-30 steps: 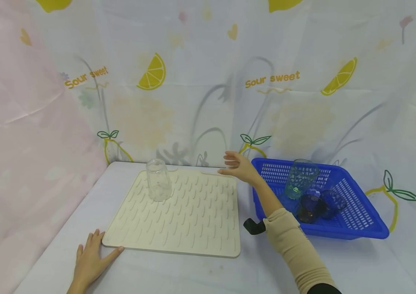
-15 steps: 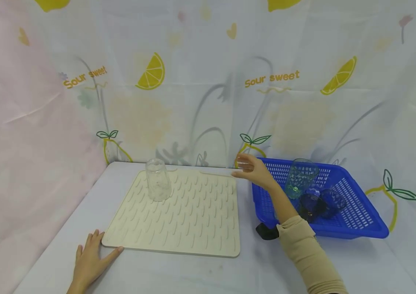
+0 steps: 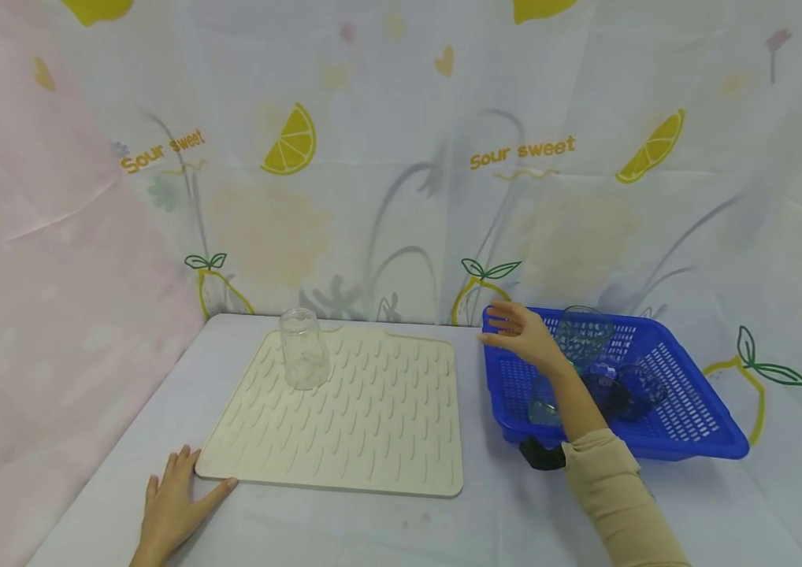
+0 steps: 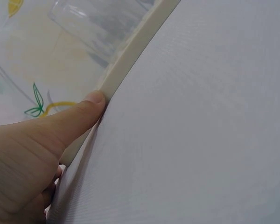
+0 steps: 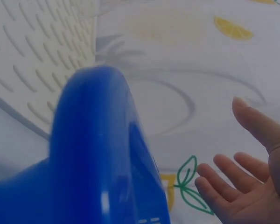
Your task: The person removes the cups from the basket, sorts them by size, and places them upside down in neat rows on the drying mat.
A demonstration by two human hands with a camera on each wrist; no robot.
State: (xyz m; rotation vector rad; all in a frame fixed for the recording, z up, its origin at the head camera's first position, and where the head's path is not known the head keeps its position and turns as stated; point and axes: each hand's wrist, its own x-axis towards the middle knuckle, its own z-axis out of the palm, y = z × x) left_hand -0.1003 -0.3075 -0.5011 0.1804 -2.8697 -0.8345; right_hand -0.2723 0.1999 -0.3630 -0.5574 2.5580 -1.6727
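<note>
My right hand point(image 3: 525, 339) is over the left back corner of a blue plastic basket point(image 3: 709, 394), its fingers loosely spread and holding nothing. In the right wrist view its thumb and fingers point(image 5: 228, 182) stand apart beside the basket's rim. Inside the basket are several glasses: a greenish one point(image 3: 584, 335), a dark one point(image 3: 603, 394), a clear one point(image 3: 642, 390) and a bluish one point(image 3: 544, 405) partly behind my forearm. At the near left corner of a cream ridged mat point(image 3: 373, 417), my left hand point(image 3: 172, 508) lies spread, thumb touching the mat's edge. A clear glass point(image 3: 305, 350) stands on the mat's far left part.
A white cloth point(image 3: 344, 528) covers the table under mat and basket. Behind and to the left hangs a lemon-print curtain point(image 3: 387, 220), close to the table's far edge. A black strap piece point(image 3: 543, 455) sticks out from my right forearm beside the basket's front wall.
My right hand has moved right, from above the mat's far right corner to over the basket. My left hand, the mat and the clear glass on it have stayed put.
</note>
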